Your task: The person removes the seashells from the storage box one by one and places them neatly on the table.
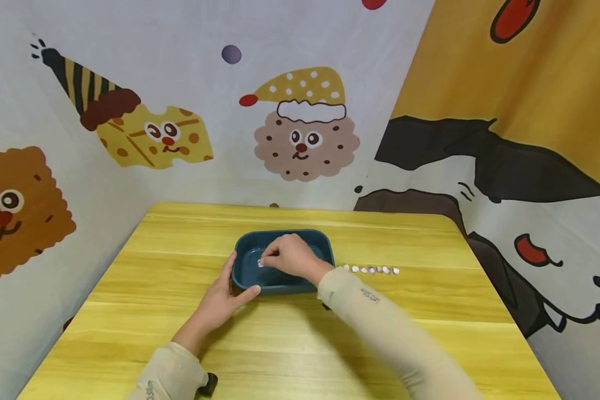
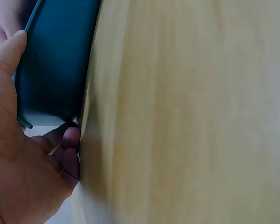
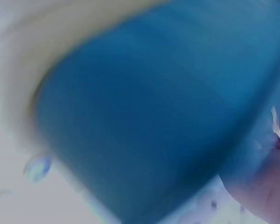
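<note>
A dark blue rectangular plastic box [image 1: 280, 289] sits on the wooden table. My left hand [image 1: 217, 300] holds its left end, with the thumb on the front rim and fingers along the side. The left wrist view shows this hand's thumb [image 2: 11, 51] against the box wall [image 2: 56, 65]. Above the inside of the box, my right hand [image 1: 291, 256] pinches a small whitish piece [image 1: 261, 262] between thumb and fingertips. The piece's exact kind is too small to tell. In the right wrist view the box [image 3: 144, 107] is blurred, and the right hand [image 3: 266, 182] shows only partly.
Several small white and purplish roundish pieces [image 1: 372, 270] lie in a row on the table [image 1: 405, 311], right of the box. Part of that row is hidden behind the right sleeve [image 1: 375, 316]. A cartoon-printed cloth [image 1: 190, 66] hangs behind the table.
</note>
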A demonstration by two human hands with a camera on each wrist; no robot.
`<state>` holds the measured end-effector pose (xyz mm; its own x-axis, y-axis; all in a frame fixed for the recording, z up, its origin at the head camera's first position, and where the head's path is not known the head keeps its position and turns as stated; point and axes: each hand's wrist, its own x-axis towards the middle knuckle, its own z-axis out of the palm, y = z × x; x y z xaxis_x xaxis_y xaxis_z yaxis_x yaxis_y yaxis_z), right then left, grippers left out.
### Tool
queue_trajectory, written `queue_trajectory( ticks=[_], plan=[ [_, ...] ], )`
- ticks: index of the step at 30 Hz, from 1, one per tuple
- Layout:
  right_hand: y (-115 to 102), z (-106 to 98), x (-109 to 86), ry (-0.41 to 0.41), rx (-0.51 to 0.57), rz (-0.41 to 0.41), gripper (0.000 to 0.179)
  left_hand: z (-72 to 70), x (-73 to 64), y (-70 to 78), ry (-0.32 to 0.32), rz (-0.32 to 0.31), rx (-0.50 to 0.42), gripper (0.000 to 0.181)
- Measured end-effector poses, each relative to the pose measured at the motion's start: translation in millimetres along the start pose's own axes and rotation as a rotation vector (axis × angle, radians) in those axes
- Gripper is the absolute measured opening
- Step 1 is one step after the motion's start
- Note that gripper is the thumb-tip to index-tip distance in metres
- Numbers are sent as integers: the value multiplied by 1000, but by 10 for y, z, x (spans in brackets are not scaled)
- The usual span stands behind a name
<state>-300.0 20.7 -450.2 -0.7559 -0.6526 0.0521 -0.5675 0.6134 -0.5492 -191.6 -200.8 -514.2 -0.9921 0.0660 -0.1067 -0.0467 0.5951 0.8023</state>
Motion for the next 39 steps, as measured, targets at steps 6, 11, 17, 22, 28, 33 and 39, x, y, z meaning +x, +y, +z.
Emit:
queue_trajectory(
  ticks=[6, 11, 17, 22, 28, 33, 39],
  plan=[
    [525, -834, -636, 180, 254, 247, 15, 19, 32, 1, -12, -6, -4, 114],
    [1261, -1318, -1332, 260, 209, 482, 42, -6, 27, -1, -23, -19, -6, 113],
    [1938, -1359, -1990, 197, 158, 654, 52, -25, 5, -8, -21, -23, 15, 113],
    [2183, -1279, -2241, 192, 141, 695, 50, -9, 14, 13, -21, -19, 22, 112],
    [2241, -1211, -2291, 184, 158, 729, 52, -12, 15, 39, -21, -25, 27, 112],
    [2215, -1137, -2250, 186, 159, 710, 46, -6, 9, 53, -18, -25, 21, 112],
    [2205, -1083, -2233, 194, 140, 713, 38, 18, 4, 53, -13, -26, 42, 113]
  ],
)
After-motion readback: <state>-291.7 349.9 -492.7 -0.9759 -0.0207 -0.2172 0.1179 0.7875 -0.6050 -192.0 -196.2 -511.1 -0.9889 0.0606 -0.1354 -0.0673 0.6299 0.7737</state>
